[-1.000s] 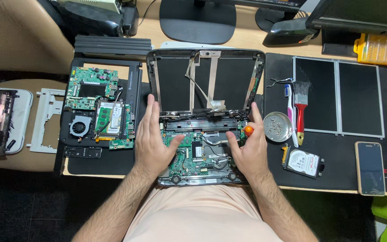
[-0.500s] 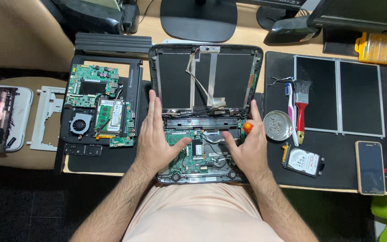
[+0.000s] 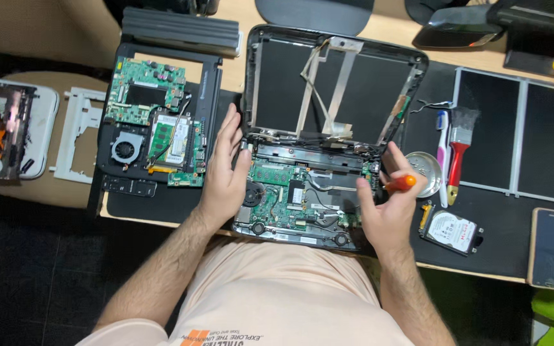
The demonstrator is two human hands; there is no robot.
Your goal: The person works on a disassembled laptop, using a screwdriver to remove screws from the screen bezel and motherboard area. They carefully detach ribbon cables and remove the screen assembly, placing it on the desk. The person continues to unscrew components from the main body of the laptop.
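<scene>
On the table, an opened laptop with its motherboard bared is steadied at its left edge by the flat, released left hand. An orange-handled screwdriver is grasped in the right hand beside the right hinge; disassembly seems underway, careful tip placement being called for.

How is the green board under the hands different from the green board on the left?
The middle board sits in an opened laptop with its lid shell standing behind it, and the left hand and right hand rest at its sides. The left board lies in a separate black frame, untouched, with a round fan showing plainly. Both are green circuit boards, uncovered.
</scene>
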